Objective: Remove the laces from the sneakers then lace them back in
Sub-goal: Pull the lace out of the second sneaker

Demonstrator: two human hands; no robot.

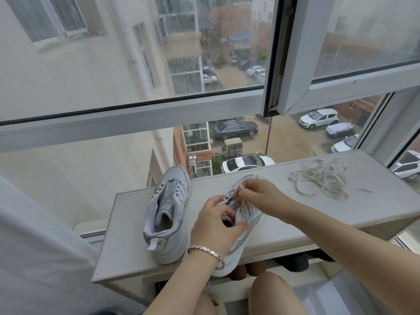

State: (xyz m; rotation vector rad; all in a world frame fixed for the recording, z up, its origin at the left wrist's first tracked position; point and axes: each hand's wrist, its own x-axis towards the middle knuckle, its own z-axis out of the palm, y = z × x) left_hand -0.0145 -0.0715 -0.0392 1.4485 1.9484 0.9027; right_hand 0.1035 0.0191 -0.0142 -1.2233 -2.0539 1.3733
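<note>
Your right hand (pixel 261 198) pinches a lace (pixel 242 190) at the eyelets of the centre sneaker (pixel 248 223), and your left hand (pixel 216 228) grips its collar, lower centre of frame. Judged mid-lacing, direction unclear; the next move calls for a clean pull through one eyelet. The other sneaker (pixel 166 214), lower left, stands laceless with nothing in its mouth, and loose laces (pixel 322 180) lie mid-right on the shelf (pixel 295 223).

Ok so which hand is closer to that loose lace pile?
Right. The right hand pinches a lace on the sneaker, left of the loose lace pile; the left hand grips that sneaker's collar, farther left.
</note>
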